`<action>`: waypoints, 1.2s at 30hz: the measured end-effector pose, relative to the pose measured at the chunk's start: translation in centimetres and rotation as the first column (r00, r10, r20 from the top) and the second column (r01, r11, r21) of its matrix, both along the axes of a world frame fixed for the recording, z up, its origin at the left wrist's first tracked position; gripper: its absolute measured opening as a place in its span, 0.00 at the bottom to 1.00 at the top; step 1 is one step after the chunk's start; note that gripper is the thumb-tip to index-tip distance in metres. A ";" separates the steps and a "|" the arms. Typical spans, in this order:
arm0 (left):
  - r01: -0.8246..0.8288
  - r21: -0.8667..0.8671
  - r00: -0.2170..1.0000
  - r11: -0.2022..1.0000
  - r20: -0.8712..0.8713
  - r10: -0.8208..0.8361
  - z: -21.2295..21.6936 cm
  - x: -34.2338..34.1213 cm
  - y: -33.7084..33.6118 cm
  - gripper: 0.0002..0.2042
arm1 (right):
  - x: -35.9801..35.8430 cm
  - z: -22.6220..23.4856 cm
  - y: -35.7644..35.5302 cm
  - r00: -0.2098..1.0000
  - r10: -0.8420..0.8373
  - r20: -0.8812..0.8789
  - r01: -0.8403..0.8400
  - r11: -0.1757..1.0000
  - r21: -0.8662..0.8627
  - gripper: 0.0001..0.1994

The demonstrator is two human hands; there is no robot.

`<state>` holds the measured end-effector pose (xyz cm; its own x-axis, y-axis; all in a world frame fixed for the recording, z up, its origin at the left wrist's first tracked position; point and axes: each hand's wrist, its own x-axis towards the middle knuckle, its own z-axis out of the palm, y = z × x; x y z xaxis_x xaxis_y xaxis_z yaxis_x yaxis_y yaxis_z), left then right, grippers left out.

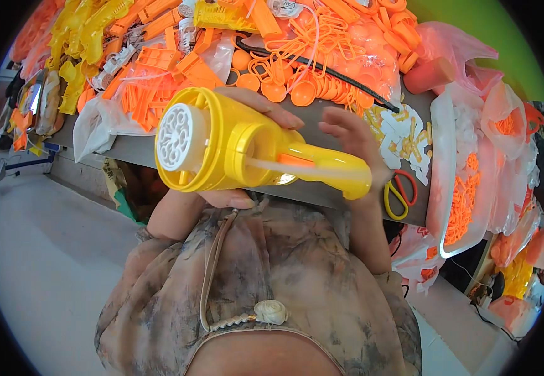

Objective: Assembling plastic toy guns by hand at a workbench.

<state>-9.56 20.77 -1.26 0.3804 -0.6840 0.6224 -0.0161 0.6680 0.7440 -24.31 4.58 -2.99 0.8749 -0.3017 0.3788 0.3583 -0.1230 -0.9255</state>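
Above the near edge of the bench (322,194), close to the person's chest, a yellow plastic toy blower gun (240,153) is held sideways, its round white-grilled muzzle to the person's left and its handle to the right. The left hand (234,197) is clenched around the fat barrel, thumb below and fingers curling over the top; the right hand (353,141) sits behind the handle with fingers spread, and whether its grip closes on the handle I cannot tell. The toy looks like a hollow moulded shell, so probably light and stiff, glossy enough to slip; the barrel or the narrower handle seem the surest holds, while the orange trigger strip looks thinner. Room is tight ahead: heaps of orange plastic parts (297,56) cover the bench, and yellow-and-red scissors (400,193) lie by its edge. Open floor (46,250) lies to the left.
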 end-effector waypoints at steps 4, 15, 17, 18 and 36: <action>0.020 0.003 0.999 1.000 0.050 -0.020 -0.2 0.7 0.5 0.40 | -1.4 3.0 -0.8 0.983 -0.181 0.037 0.177 0.979 0.103 0.25; 0.096 -0.052 0.994 0.994 -0.055 -0.099 -0.6 1.1 0.6 0.40 | -0.5 5.0 2.0 0.989 -0.065 0.131 0.132 0.785 -0.606 0.27; 0.129 -0.034 0.989 0.991 -0.066 -0.131 -0.9 1.7 0.6 0.40 | -0.5 5.1 2.2 0.992 -0.071 0.106 0.121 0.796 -0.593 0.26; 0.162 -0.019 0.983 0.987 -0.080 -0.163 -0.9 1.8 0.6 0.41 | -0.4 5.2 2.3 0.994 -0.077 0.080 0.109 0.806 -0.582 0.24; 0.022 0.483 0.743 0.875 -0.594 0.309 -2.5 0.6 3.4 0.32 | 0.4 0.5 3.4 0.964 0.023 -0.265 -0.052 0.993 -0.103 0.16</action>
<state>-8.94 24.20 -3.80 0.6840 -0.7126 -0.1560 0.5006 0.3031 0.8109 -23.88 8.02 -2.52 0.9579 -0.2371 0.1620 0.1099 -0.2183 -0.9697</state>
